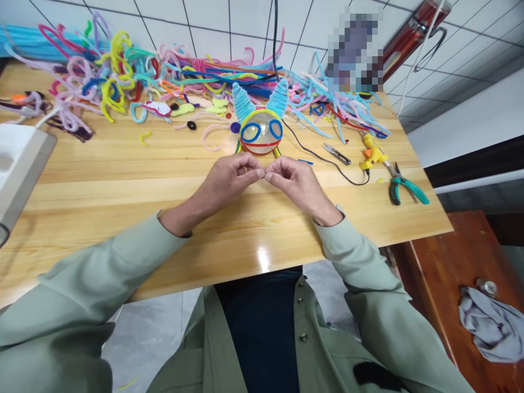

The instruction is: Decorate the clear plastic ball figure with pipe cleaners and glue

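Note:
My left hand (229, 177) and my right hand (298, 181) meet above the table, thumb and fingertips pinched together. Whatever they pinch is too small to make out; a tiny dark spot shows where the thumbs meet. Just behind the fingers stands a round, clear figure (267, 130) trimmed with pipe cleaners. Blue rings form its eyes, a red strip crosses it, and yellow edges the top. Two light blue coiled ears (243, 101) rise from it. Its lower part is hidden behind my hands. Close to my right hand lies a short blue piece (305, 161).
Heaps of colourful pipe cleaners (221, 73) line the wall. To the right lie thread snips (337, 154), a yellow glue gun (372, 153) with a black cord, and green-handled pliers (407, 188). A white device (30, 158) stands at left. A red flask (413, 33) is at back right.

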Tool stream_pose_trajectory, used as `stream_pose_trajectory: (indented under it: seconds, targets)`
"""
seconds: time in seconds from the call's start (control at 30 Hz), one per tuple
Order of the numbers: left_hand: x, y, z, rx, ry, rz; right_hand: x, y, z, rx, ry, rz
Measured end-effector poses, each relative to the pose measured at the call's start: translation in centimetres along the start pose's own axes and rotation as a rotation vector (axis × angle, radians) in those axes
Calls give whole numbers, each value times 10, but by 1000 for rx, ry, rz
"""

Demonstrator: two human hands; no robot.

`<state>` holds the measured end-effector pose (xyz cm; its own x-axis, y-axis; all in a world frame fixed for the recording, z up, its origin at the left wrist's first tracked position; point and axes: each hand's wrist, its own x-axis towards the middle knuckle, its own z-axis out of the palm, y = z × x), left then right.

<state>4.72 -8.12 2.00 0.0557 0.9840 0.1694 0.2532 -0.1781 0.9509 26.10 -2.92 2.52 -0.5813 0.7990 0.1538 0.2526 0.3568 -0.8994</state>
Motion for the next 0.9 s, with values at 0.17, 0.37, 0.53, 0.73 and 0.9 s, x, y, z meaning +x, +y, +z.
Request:
stream_pose_trajectory:
  seconds: [0.17,0.37,0.53,0.73,0.9]
  targets:
    - [-5,-2,12,-225,92,-124,0,-2,1,104,19,100]
    - [-10,-4,27,-473,223,-226,-1,-2,18,278,127,144]
    - [-14,-1,40,-633,286,-237,1,-4,29,329,186,162]
    - [-10,3,37,-674,182,-299,0,-14,19,341,182,200]
    - [2,2,6,-284,-28,-169,-1,-16,7,308,88,255]
